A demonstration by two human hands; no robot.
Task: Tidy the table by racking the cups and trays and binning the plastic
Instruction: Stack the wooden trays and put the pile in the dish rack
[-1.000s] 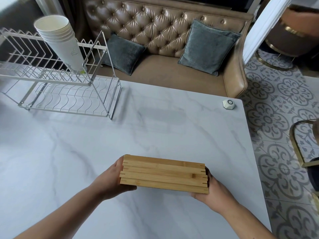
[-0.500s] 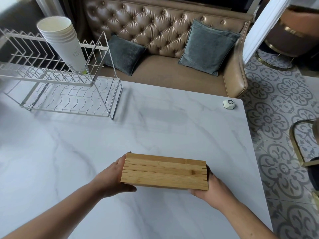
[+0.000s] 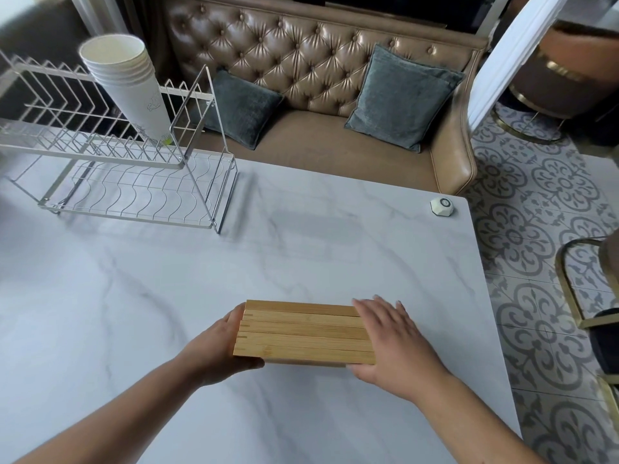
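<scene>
The stack of bamboo trays [image 3: 303, 333] sits at the near middle of the marble table [image 3: 301, 229]. My left hand [image 3: 217, 349] cups its left end, thumb beneath the near edge; my right hand [image 3: 390, 339] lies flat and open across its right end. The wire rack [image 3: 127, 182] with paper cups [image 3: 129, 85] stands far left.

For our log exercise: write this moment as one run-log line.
left hand: gripping wooden trays | right hand: flat on trays | paper cups: racked
</scene>
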